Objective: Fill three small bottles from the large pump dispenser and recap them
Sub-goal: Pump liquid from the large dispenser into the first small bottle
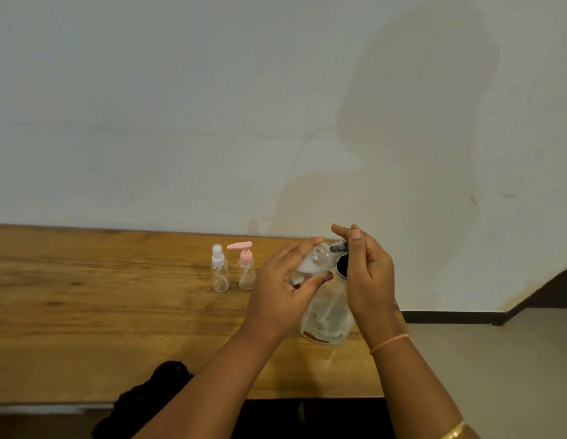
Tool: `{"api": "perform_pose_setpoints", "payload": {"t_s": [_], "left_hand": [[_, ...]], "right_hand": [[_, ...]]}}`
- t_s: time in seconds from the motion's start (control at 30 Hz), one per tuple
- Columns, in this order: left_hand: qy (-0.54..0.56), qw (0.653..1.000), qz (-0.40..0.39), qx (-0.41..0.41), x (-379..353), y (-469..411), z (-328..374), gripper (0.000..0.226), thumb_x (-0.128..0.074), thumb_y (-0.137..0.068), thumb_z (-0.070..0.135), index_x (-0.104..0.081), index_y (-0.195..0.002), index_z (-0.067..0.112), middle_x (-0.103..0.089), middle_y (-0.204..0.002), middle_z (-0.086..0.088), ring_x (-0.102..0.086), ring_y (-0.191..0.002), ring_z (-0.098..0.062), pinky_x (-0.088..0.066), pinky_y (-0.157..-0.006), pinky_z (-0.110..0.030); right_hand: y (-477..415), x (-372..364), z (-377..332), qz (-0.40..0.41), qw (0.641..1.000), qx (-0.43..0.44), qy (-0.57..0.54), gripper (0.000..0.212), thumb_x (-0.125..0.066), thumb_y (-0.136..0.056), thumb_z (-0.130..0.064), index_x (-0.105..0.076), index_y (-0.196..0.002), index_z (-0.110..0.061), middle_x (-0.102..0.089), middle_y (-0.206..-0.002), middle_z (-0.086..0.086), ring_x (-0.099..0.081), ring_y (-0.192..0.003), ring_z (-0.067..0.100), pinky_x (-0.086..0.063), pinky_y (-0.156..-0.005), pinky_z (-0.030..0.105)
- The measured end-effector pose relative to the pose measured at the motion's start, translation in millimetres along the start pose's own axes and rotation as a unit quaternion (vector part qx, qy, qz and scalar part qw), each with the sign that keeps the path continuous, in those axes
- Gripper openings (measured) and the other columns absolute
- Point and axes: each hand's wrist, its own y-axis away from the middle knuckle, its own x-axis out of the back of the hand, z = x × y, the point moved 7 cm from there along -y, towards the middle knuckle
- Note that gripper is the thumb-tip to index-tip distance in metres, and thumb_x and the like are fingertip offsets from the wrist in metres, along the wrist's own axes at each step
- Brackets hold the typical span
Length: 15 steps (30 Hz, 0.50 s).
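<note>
Dark cloth point(142, 400) lay at the near edge of the wooden table point(85, 296), at seven o'clock from the hands. The large pump dispenser point(326, 318) stood upright, with the right hand point(367, 274) against its black pump head point(339, 248), fingers fairly straight and together. At nine o'clock from it, the left hand point(282, 286) curled round a tilted small clear bottle point(310, 264), mouth by the nozzle (contact unclear). Further toward nine o'clock, a spray-topped bottle point(219, 270) and a pink-pump bottle point(246, 270) stood capped, side by side.
</note>
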Motion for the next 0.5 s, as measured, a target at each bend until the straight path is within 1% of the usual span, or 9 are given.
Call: {"api": "perform_pose_setpoints", "payload": {"t_s": [0.1,0.17,0.23,0.3,0.37,0.43,0.5], "left_hand": [[0.013,1.000,0.009,-0.012,2,-2,6,0.054,-0.076,-0.078,0.025,-0.052,-0.120,0.048,-0.059,-0.115,0.020,-0.052,-0.110,0.007,-0.040,-0.089,-0.005],[0.016,0.999,0.014,-0.024,3,-4,8,0.056,-0.074,-0.077,0.028,-0.051,-0.124,0.047,-0.059,-0.115,0.019,-0.052,-0.110,0.007,-0.039,-0.088,-0.004],[0.015,0.999,0.014,-0.026,4,-3,9,0.061,-0.072,-0.076,0.030,-0.045,-0.128,0.047,-0.058,-0.114,0.020,-0.052,-0.110,0.006,-0.039,-0.088,-0.004],[0.016,1.000,0.011,-0.024,3,-2,8,0.061,-0.072,-0.076,0.031,-0.045,-0.128,0.047,-0.058,-0.114,0.022,-0.052,-0.110,0.007,-0.039,-0.089,-0.005],[0.016,1.000,0.007,-0.019,2,-2,5,0.056,-0.073,-0.077,0.031,-0.050,-0.125,0.048,-0.059,-0.114,0.021,-0.052,-0.110,0.007,-0.039,-0.090,-0.005],[0.009,1.000,0.003,-0.010,0,-2,1,0.053,-0.075,-0.078,0.028,-0.052,-0.122,0.048,-0.059,-0.115,0.020,-0.052,-0.110,0.006,-0.040,-0.090,-0.006],[0.007,1.000,0.003,-0.004,0,-1,-1,0.054,-0.075,-0.078,0.026,-0.050,-0.121,0.049,-0.059,-0.114,0.022,-0.052,-0.110,0.007,-0.040,-0.090,-0.005]], "right_hand": [[-2,2,-7,0.003,1.000,0.006,-0.020,0.037,-0.035,-0.093,-0.039,-0.065,-0.109,-0.025,-0.065,-0.117,-0.005,-0.046,-0.128,0.009,-0.040,-0.102,0.022],[-4,4,-13,0.002,1.000,0.016,-0.009,0.033,-0.037,-0.097,-0.033,-0.065,-0.111,-0.024,-0.064,-0.120,-0.006,-0.042,-0.130,0.005,-0.037,-0.102,0.019],[-4,4,-15,0.001,1.000,0.019,0.005,0.030,-0.037,-0.100,-0.028,-0.064,-0.112,-0.024,-0.062,-0.123,-0.004,-0.040,-0.131,0.004,-0.036,-0.102,0.018],[-2,5,-11,0.008,1.000,0.020,0.009,0.032,-0.035,-0.097,-0.035,-0.063,-0.110,-0.027,-0.063,-0.120,-0.005,-0.042,-0.130,0.006,-0.036,-0.102,0.020],[-1,3,-7,0.015,0.999,0.028,0.016,0.036,-0.032,-0.094,-0.044,-0.062,-0.108,-0.031,-0.064,-0.115,-0.010,-0.045,-0.128,0.009,-0.037,-0.106,0.028],[-1,2,-2,0.017,0.999,0.028,0.032,0.035,-0.030,-0.092,-0.051,-0.060,-0.105,-0.039,-0.062,-0.111,-0.019,-0.045,-0.128,0.006,-0.037,-0.108,0.037],[-2,2,0,0.014,0.999,0.020,0.029,0.031,-0.032,-0.092,-0.048,-0.059,-0.103,-0.040,-0.061,-0.111,-0.021,-0.042,-0.129,0.002,-0.036,-0.109,0.036]]}}
